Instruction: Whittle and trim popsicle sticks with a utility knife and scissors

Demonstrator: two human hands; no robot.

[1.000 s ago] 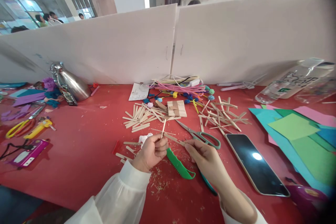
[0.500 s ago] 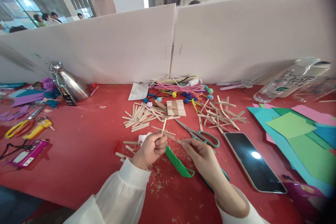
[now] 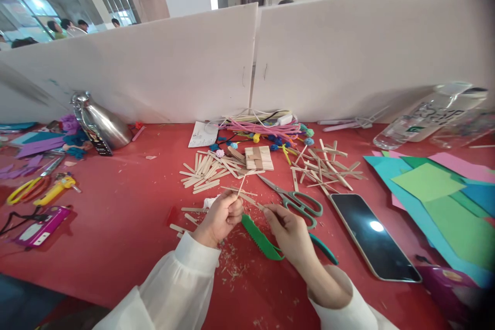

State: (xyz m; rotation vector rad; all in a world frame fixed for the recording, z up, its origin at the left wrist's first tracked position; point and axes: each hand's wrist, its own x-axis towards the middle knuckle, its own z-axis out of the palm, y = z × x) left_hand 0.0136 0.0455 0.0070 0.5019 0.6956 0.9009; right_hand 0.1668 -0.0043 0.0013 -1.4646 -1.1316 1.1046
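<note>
My left hand (image 3: 224,216) is closed round a thin wooden stick (image 3: 241,186) that points up from its fingers. In a pinch, my right hand (image 3: 288,229) holds the end of a second wooden craft stick (image 3: 260,207), just right of the left hand. A green serrated plastic cutter (image 3: 261,240) lies on the table between my hands, with wood shavings (image 3: 232,270) around it. Grey-green scissors (image 3: 296,200) rest beyond my right hand. Loose craft sticks (image 3: 204,171) and a small square wooden piece (image 3: 259,158) lie ahead.
A heap of crossed sticks (image 3: 328,167), a phone (image 3: 375,237) and coloured paper (image 3: 429,185) lie to the right. Pipe cleaners (image 3: 263,128) sit by the white partition (image 3: 154,72). At left are a steel jug (image 3: 102,121), a yellow glue gun (image 3: 56,189) and a purple box (image 3: 44,227).
My right hand has moved slightly left and down, nearer my left hand, uncovering more of the teal handle beside it. My left hand has shifted a little to the left.
</note>
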